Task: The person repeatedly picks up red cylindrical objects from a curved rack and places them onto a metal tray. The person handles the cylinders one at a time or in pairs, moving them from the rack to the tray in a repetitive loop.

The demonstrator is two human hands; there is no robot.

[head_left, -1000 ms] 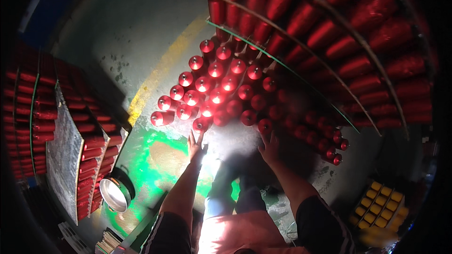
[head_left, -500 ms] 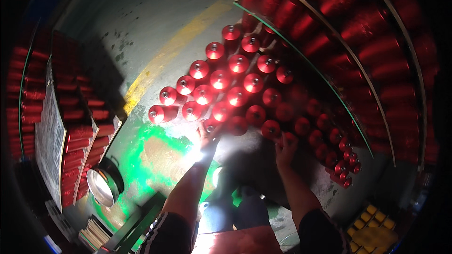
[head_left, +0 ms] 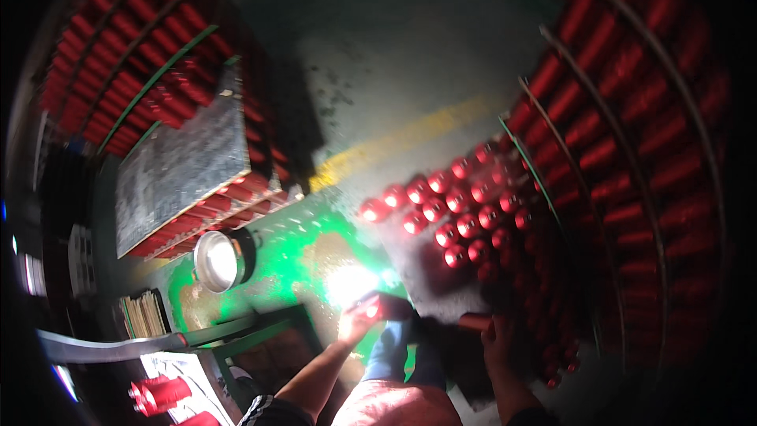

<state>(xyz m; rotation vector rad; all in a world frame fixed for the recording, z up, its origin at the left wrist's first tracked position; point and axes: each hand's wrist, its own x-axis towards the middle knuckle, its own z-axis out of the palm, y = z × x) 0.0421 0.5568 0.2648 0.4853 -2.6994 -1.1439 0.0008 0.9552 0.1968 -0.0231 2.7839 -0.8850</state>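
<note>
My left hand point(head_left: 360, 320) is closed around a red metal cylinder point(head_left: 394, 307), which lies sideways just in front of my legs. Farther right, my right hand point(head_left: 494, 338), in shadow, grips another red cylinder point(head_left: 475, 321), also tilted onto its side. Motion blur and shade hide the fingertips. Beyond both hands, many red cylinders point(head_left: 468, 225) with rounded shoulders and small metal necks stand upright on the floor in loose rows, running into the dark on the right.
Tall layered stacks of red cylinders point(head_left: 646, 158) rise at the right. A grey board point(head_left: 185, 173) tops a stack at the left, with a round metal pan point(head_left: 217, 262) beside it. Lower left, a green frame point(head_left: 229, 331) stands near a white surface point(head_left: 193, 371) bearing red cylinders.
My view has swung left. Both hands have come back from the standing rows toward my body, each now carrying a red cylinder. The bench at lower left has come into view.
</note>
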